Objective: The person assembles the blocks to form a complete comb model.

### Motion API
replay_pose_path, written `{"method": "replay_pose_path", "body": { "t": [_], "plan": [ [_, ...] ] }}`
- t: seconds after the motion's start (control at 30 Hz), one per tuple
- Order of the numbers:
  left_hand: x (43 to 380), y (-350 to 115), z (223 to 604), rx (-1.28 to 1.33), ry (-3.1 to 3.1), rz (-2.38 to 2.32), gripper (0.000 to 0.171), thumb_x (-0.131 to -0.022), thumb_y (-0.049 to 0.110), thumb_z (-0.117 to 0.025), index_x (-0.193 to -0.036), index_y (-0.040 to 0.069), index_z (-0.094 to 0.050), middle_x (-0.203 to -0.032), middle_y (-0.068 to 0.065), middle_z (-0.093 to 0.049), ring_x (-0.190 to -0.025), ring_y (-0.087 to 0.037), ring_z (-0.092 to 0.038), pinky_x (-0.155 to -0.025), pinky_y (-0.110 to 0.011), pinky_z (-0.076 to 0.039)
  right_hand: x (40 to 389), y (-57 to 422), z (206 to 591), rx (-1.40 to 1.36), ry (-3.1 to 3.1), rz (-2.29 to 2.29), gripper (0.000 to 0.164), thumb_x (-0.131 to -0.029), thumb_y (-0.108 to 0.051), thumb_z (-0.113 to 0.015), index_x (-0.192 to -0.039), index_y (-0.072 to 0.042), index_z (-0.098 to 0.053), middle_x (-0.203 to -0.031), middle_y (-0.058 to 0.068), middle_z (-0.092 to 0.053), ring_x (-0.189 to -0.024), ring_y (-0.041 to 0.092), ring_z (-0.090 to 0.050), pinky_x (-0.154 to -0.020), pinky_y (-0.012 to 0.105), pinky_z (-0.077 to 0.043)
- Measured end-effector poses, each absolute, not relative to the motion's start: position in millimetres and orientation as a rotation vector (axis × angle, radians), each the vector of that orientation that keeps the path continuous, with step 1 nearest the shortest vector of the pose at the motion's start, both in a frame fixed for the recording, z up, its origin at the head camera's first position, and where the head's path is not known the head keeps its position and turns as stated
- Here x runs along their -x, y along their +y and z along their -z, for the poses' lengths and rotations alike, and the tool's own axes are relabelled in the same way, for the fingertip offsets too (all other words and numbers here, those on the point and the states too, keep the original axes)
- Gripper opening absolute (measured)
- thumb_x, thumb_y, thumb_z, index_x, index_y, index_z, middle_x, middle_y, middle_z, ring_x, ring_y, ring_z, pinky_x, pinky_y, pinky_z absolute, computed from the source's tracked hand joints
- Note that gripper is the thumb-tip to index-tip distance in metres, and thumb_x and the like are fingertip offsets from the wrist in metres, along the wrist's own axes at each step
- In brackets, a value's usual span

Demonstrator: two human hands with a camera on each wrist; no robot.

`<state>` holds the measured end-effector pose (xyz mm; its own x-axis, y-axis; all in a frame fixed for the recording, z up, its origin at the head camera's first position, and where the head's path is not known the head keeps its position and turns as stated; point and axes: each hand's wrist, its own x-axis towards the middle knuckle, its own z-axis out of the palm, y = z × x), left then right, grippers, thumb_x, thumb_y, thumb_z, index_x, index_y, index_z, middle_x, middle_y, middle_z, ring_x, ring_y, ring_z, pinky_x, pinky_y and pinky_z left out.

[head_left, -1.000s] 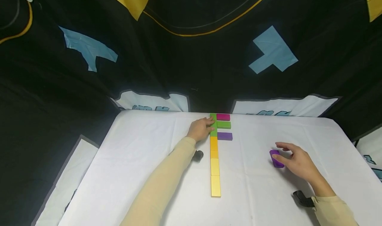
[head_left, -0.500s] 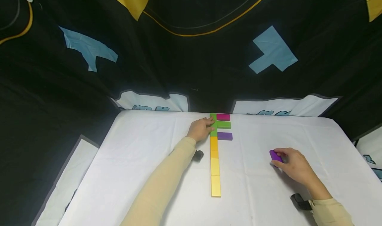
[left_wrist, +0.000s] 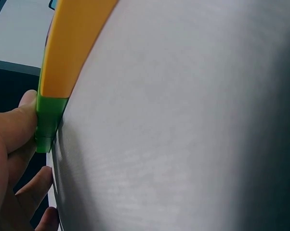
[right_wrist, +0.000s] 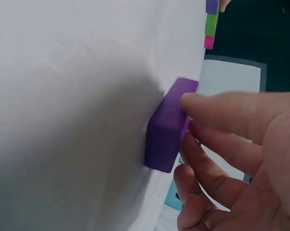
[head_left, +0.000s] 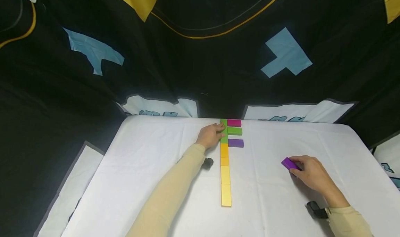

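Note:
On the white tablecloth my right hand (head_left: 312,172) pinches a purple block (head_left: 289,163) between thumb and fingers. Seen from the right wrist, that purple block (right_wrist: 170,122) lies slanted, its lower side close to the cloth, and the thumb presses one face. My left hand (head_left: 208,135) rests its spread fingers on the green blocks (head_left: 224,140) at the far end of a straight column. Toward me the column continues with orange blocks (head_left: 224,150) and yellow blocks (head_left: 225,195). In the left wrist view, the thumb touches the green end (left_wrist: 51,115) beside an orange block (left_wrist: 72,48).
Right of the column's far end lie a pink block (head_left: 234,123), a green block (head_left: 235,131) and a purple bar (head_left: 235,143), set crosswise with gaps between them. A black patterned curtain (head_left: 200,73) hangs behind the table's back edge.
My right fingers have come together on the purple block. The block has turned, its near end swinging to the right. My left hand stays on the green blocks.

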<state>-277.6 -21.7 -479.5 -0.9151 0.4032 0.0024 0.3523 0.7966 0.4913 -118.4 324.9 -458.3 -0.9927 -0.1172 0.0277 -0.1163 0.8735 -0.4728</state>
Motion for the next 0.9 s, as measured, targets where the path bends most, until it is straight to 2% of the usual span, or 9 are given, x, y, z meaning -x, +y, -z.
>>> {"method": "replay_pose_path", "body": {
  "t": [0.23,0.37,0.5,0.63,0.77,0.9],
  "plan": [
    [277,-21,479,-0.586,2.879,-0.772,0.045,-0.100,0.029,-0.063,-0.144,0.020,-0.056,-0.154,0.008,-0.044,-0.144,-0.021,-0.039,-0.121,-0.036,-0.029,124,333,458,0.414,3.080,0.752,0.035,-0.080,0.011,-0.073,-0.114,0.007,-0.070,-0.114,0.032,-0.066,-0.107,0.052,-0.061,-0.089,0.065,-0.050],
    [276,-21,479,-0.571,2.873,-0.779,0.045,-0.100,0.030,-0.063,-0.143,0.021,-0.056,-0.154,0.008,-0.044,-0.145,-0.021,-0.039,-0.121,-0.036,-0.028,124,337,460,0.435,3.101,0.737,0.035,-0.079,0.012,-0.072,-0.113,0.002,-0.071,-0.117,0.033,-0.063,-0.111,0.056,-0.054,-0.094,0.069,-0.041],
    [275,-21,478,-0.587,2.877,-0.765,0.044,-0.101,0.030,-0.063,-0.143,0.020,-0.057,-0.154,0.008,-0.044,-0.145,-0.021,-0.039,-0.121,-0.036,-0.028,120,339,460,0.224,3.072,0.744,0.040,-0.087,-0.004,-0.074,-0.125,0.002,-0.065,-0.127,0.038,-0.054,-0.117,0.061,-0.043,-0.094,0.074,-0.036],
    [275,-21,476,-0.598,2.883,-0.763,0.044,-0.100,0.029,-0.063,-0.143,0.020,-0.057,-0.153,0.008,-0.045,-0.144,-0.021,-0.040,-0.121,-0.036,-0.029,116,336,459,0.005,3.019,0.751,0.067,-0.093,-0.032,-0.073,-0.138,0.011,-0.049,-0.129,0.042,-0.050,-0.117,0.061,-0.044,-0.091,0.074,-0.040],
    [275,-22,476,-0.598,2.884,-0.767,0.044,-0.100,0.029,-0.063,-0.143,0.019,-0.058,-0.153,0.007,-0.045,-0.144,-0.021,-0.040,-0.121,-0.037,-0.029,115,330,460,-0.081,2.983,0.728,0.088,-0.093,-0.048,-0.068,-0.137,0.023,-0.038,-0.122,0.046,-0.050,-0.110,0.059,-0.050,-0.087,0.069,-0.047],
    [275,-22,478,-0.585,2.874,-0.779,0.044,-0.100,0.029,-0.063,-0.143,0.020,-0.057,-0.153,0.008,-0.045,-0.144,-0.021,-0.040,-0.121,-0.038,-0.030,114,322,463,-0.136,2.976,0.695,0.094,-0.092,-0.051,-0.067,-0.133,0.028,-0.037,-0.119,0.049,-0.047,-0.108,0.061,-0.050,-0.084,0.067,-0.050]
  ]
}}
